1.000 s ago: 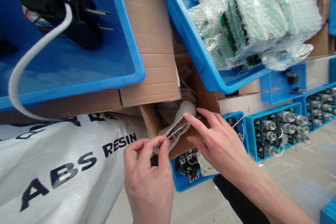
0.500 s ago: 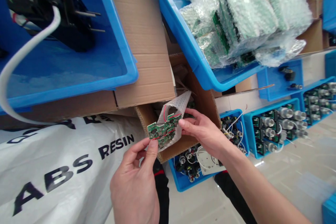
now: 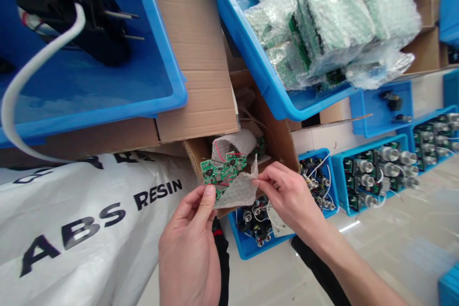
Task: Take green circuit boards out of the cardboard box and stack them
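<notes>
A green circuit board (image 3: 223, 171) with red wires lies partly wrapped in bubble wrap (image 3: 239, 192), above an open cardboard box (image 3: 278, 126). My left hand (image 3: 193, 234) pinches the board's lower left end between thumb and fingers. At the right, my right hand (image 3: 287, 191) pinches a corner of the bubble wrap, pulled out to one side of the board. Another fold of the wrap curls up behind the board. The far side of the board and part of the box's inside are hidden.
Blue bins surround the box: one at upper left (image 3: 172, 100) with a black device, another (image 3: 287, 112) piled with bubble-wrapped boards. Smaller blue trays (image 3: 340, 191) of metal-capped parts stand right on the floor. A white ABS resin sack (image 3: 118, 244) lies at lower left.
My right hand has moved from the board's right end to a wrap corner, drawing it down and right. The wrap has opened and more of the board shows. My left hand keeps its pinch.
</notes>
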Tool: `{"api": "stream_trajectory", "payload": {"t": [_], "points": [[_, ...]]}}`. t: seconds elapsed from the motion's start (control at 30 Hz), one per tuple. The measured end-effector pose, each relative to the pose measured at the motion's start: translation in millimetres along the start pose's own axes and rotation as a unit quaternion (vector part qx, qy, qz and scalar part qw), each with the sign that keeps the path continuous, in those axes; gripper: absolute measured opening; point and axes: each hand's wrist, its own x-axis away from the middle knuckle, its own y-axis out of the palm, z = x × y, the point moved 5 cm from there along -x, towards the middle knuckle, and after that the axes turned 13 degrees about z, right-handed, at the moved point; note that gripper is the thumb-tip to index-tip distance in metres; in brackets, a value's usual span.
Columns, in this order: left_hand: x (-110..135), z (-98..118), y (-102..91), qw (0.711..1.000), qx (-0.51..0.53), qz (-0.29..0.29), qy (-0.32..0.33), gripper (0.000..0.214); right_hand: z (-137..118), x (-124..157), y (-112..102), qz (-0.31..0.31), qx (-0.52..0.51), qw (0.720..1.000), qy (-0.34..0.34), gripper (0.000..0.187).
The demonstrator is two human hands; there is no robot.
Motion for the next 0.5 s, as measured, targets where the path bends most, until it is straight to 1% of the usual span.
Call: {"api": "stream_trajectory", "payload": {"t": [0.07,0.13,0.2,0.27,0.4,0.43,0.5], "points": [[0,-2,1.6,0.999,0.030,-0.005,-0.044,0.026,-3,8,-9,0.014,0.048,0.998,-0.042,0.022],[1,-2,3.1,0.992,0.073,-0.003,-0.098,0.016,-5,18,-17,0.015,0.057,0.997,-0.055,0.018],[2,-3,4.7,0.981,0.118,-0.003,-0.151,0.018,-7,27,-23,0.005,0.063,0.996,-0.067,0.013],[4,-4,6.7,0.971,0.147,-0.015,-0.188,0.022,-8,35,-24,-0.004,0.094,0.993,-0.077,0.011],[9,-5,11.4,0.961,0.188,-0.070,-0.191,0.018,-13,38,-15,0.012,0.168,0.980,-0.107,0.005],[9,-5,12.0,0.958,0.200,-0.082,-0.188,0.019,-16,38,-11,0.010,0.169,0.979,-0.116,0.002],[8,-5,11.6,0.952,0.220,-0.095,-0.188,0.021,-23,37,-2,-0.018,0.137,0.983,-0.117,0.004]]}}
